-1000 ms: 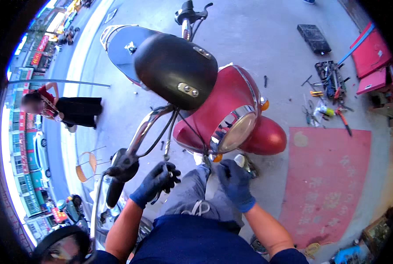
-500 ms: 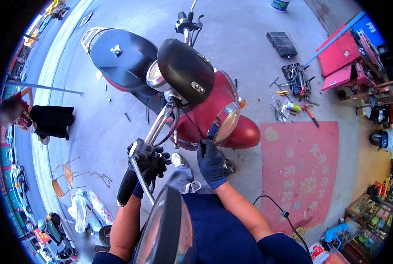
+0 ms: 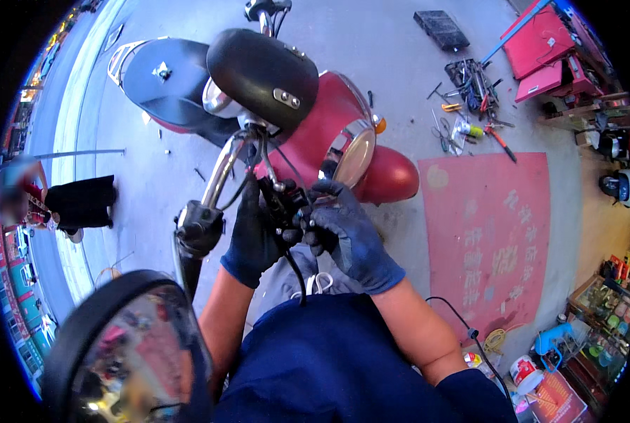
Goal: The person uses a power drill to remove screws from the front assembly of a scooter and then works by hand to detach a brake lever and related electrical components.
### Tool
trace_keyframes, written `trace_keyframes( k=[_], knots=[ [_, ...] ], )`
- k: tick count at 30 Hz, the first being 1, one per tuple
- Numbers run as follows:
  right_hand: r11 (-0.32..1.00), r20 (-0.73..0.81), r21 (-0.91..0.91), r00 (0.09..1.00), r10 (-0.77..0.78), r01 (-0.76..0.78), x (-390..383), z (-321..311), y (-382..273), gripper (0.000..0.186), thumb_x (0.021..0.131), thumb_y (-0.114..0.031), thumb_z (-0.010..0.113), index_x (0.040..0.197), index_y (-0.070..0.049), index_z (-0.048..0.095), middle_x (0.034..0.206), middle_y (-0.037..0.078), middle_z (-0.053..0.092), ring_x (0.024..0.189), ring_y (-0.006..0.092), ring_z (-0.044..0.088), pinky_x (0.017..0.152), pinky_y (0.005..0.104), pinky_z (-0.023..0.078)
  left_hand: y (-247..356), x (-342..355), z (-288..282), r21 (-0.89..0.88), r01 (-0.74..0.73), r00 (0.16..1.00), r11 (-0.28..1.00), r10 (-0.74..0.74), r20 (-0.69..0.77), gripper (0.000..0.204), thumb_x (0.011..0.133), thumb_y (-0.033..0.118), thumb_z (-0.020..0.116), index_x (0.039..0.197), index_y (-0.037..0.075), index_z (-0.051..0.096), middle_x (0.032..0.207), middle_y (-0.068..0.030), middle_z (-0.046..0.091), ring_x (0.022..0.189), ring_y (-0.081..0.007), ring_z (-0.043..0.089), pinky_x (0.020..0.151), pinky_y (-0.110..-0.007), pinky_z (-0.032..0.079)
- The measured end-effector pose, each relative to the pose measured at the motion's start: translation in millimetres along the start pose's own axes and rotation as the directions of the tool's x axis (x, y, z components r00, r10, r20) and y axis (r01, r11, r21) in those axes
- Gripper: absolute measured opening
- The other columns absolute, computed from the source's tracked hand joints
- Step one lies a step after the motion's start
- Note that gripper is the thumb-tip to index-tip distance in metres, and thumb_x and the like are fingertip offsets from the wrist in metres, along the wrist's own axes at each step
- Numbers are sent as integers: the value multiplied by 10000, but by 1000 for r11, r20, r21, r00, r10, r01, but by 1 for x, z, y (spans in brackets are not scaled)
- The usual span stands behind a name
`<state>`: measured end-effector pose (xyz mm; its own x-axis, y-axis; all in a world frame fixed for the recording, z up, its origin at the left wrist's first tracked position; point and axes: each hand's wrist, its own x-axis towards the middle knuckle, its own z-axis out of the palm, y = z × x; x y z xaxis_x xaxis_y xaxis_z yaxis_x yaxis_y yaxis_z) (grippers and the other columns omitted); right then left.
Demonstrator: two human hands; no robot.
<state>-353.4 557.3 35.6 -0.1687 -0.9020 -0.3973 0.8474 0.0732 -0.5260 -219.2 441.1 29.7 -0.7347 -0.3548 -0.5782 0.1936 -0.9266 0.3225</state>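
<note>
My left hand (image 3: pixel 253 236), in a dark glove, is closed round a small dark part in front of the scooter's handlebar (image 3: pixel 223 168); the part's kind is hard to make out. My right hand (image 3: pixel 357 243), gloved too, pinches beside it, its fingertips at the end of a thin black cable (image 3: pixel 290 169) that comes down from the handlebar. Another black cord (image 3: pixel 295 271) hangs from between the hands toward my waist. The red scooter (image 3: pixel 392 175) stands ahead, with a black cover (image 3: pixel 262 77) and a round headlight (image 3: pixel 356 154). Fingers hide much of the join.
A handlebar grip (image 3: pixel 200 229) and large mirror (image 3: pixel 128 352) stick out at my left. Tools (image 3: pixel 473 84) lie on the floor at right, by a black case (image 3: pixel 440 30) and a red mat (image 3: pixel 480 240). A person (image 3: pixel 61 197) stands at far left.
My left hand has left the handlebar grip and come over beside my right hand. The view has shifted, and the mirror now fills the lower left.
</note>
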Motion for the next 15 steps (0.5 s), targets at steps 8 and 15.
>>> trace_keyframes(
  k=[8, 15],
  knots=[
    [999, 50, 4, 998, 41, -41, 9, -7, -9, 205, 896, -170, 555, 1048, -32, 562, 857, 59, 610, 721, 112, 603, 594, 230, 499, -11, 2, 0, -165, -28, 999, 986, 35, 38, 541, 887, 635, 397, 936, 134, 594, 915, -117, 628, 722, -246, 643, 499, -289, 523],
    [950, 110, -310, 991, 79, -42, 14, 1, -24, 206, 844, -141, 648, 1010, -49, 567, 827, 19, 594, 756, 83, 583, 636, 222, 482, -22, 4, -6, 77, -15, 985, 997, 28, -173, 545, 850, 663, 446, 874, 148, 626, 838, -79, 645, 663, -193, 653, 462, -297, 539]
  ],
)
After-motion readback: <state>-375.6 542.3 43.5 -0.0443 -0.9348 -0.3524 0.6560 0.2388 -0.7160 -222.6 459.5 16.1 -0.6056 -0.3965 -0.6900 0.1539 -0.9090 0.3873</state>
